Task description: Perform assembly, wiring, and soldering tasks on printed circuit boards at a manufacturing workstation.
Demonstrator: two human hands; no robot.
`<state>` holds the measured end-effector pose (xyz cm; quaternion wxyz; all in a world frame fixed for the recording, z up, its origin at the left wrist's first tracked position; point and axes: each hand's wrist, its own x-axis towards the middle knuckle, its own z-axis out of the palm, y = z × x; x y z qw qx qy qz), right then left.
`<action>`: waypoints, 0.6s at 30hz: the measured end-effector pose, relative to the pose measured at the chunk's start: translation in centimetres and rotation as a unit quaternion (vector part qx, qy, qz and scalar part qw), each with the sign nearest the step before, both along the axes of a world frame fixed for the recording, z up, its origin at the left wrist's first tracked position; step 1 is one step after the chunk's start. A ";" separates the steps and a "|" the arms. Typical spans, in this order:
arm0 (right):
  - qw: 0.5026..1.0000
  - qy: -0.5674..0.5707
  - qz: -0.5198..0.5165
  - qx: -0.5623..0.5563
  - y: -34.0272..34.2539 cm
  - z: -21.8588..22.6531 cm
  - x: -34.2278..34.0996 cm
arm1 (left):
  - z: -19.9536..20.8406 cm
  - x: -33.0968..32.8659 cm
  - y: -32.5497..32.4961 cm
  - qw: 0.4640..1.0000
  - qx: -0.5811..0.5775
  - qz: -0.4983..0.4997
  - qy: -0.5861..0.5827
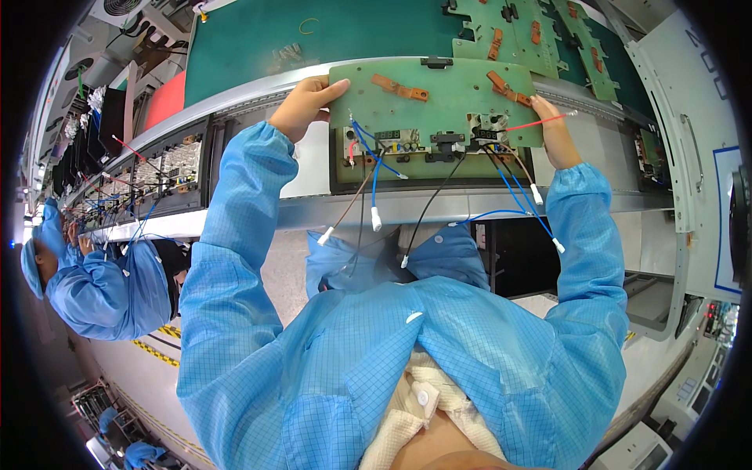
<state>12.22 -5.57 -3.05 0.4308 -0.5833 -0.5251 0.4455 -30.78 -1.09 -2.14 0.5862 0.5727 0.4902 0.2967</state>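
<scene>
A flat green fixture plate (446, 106) with brown swivel clips and black catches lies between my hands. My left hand (305, 106) grips its left edge, thumb on top and fingers underneath. My right hand (554, 131) is closed round the right edge, fingertips at the upper corner. Below and partly covered by the plate is a dark-framed carrier (337, 168) holding circuit boards (403, 142) with small digit displays. Blue leads (376, 184), brown and black ones with white connectors hang over the near rail. A red lead (540, 123) sticks out beside my right hand.
More green fixture plates (513, 43) lie on the dark green mat (352, 31) beyond the conveyor rail (258, 98). Other loaded carriers (168, 172) line the left side, where a co-worker in blue (110, 286) works. A white cabinet (689, 157) stands close on the right.
</scene>
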 end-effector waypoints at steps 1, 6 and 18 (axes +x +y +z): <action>1.000 0.002 -0.027 0.016 0.0 0.2 -0.6 | 0.2 0.3 -0.1 1.000 -0.006 0.003 0.013; 0.999 0.048 0.002 -0.007 -1.4 1.9 -2.5 | 0.2 -0.1 0.3 0.999 -0.004 -0.002 0.049; 0.999 0.037 -0.003 -0.014 -0.8 -0.4 -1.4 | 1.0 0.3 -0.5 1.000 0.017 -0.010 0.013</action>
